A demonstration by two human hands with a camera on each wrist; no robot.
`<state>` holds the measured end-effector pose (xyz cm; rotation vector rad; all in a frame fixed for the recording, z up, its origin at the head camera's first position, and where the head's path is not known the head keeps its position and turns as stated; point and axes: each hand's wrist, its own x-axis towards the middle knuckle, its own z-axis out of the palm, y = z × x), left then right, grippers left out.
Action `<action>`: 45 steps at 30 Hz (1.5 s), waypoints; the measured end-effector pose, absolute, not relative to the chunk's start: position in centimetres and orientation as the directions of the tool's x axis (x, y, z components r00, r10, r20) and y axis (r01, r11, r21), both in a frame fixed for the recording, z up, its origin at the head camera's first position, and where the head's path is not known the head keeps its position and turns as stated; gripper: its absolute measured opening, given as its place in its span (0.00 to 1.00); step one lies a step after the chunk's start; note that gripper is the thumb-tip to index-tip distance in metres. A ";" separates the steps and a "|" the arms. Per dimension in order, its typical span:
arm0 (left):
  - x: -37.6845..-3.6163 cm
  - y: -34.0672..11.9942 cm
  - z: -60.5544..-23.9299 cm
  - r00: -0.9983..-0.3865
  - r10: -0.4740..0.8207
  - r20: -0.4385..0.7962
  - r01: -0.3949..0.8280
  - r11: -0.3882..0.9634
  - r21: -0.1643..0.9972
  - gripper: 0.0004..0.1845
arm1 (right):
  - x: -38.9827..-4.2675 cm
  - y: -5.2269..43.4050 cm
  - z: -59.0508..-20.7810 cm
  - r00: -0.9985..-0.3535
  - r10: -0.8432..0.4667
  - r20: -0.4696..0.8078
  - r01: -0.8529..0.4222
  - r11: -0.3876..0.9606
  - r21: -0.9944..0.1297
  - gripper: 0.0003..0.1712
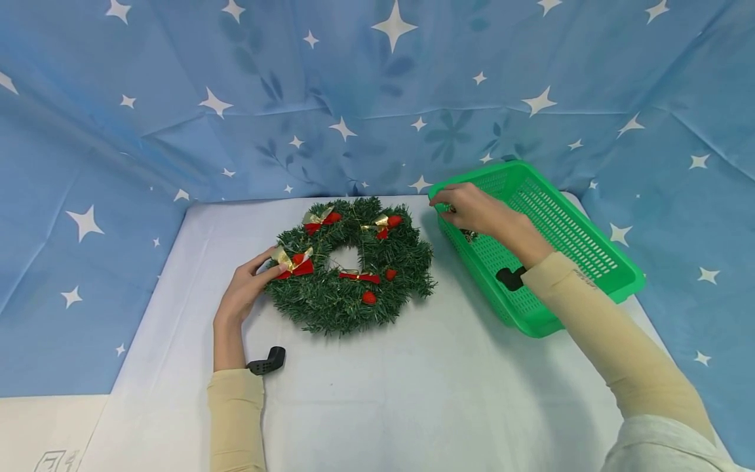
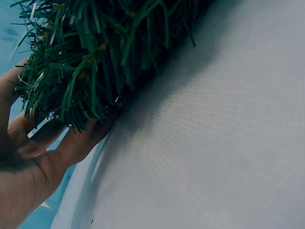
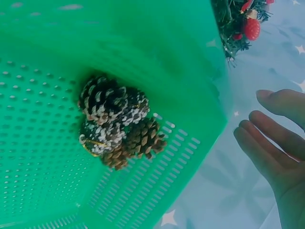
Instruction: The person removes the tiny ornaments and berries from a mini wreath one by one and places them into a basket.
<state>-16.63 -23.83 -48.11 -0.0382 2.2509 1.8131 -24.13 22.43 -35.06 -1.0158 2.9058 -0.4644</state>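
Head view: I'm looking down on a pale table (image 1: 377, 393) ringed by blue star-print cloth (image 1: 377, 98). A green wreath (image 1: 350, 265) with red-and-gold bows lies flat near the table's centre. The left hand (image 1: 248, 288) grips its left edge, thumb on top by one bow, fingers tucked under the needles. The right hand (image 1: 478, 211) hovers over the near-left corner of a green basket (image 1: 590, 262) to the right of the wreath, fingers loosely bent; from here I can't tell whether it pinches anything.

Left wrist view: the left hand's fingers (image 2: 71, 143) curl under the wreath's plastic needles (image 2: 95, 57), palm against the table edge of the ring (a firm but shallow hold, in my judgement).

Right wrist view: a cluster of pine cones (image 3: 119, 124), some white-tipped, sits in the basket corner. The right hand's fingers (image 3: 271, 138) are straight, slightly spread, and hold nothing, well apart from the cones.

Risks, as I judge them: the cones look bunched together w/ a gold wire, so lifting one could drag the rest out and spill them. The basket is light; a snag on its perforated wall could tip it. The wreath could slide if the left grip slips off the needles.
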 end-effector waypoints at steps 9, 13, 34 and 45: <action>-16.7 -24.0 -48.3 -0.970 0.137 -0.201 -0.168 0.219 0.961 0.41 | -24.6 21.0 -35.2 -0.778 -0.625 0.059 -0.610 0.731 -0.308 0.18; -16.8 -24.0 -48.3 -0.970 0.133 -0.203 -0.170 0.223 0.960 0.41 | -24.9 20.3 -35.4 -0.777 -0.628 0.045 -0.607 0.728 -0.318 0.18; -16.9 -23.9 -48.1 -0.966 0.124 -0.226 -0.194 0.231 0.953 0.42 | -25.6 17.3 -36.4 -0.729 -0.682 0.056 -0.659 0.678 -0.327 0.18; -16.3 -23.3 -46.5 -0.962 0.139 -0.235 -0.202 0.214 0.956 0.42 | -26.0 16.3 -37.4 -0.697 -0.711 0.090 -0.698 0.645 -0.312 0.16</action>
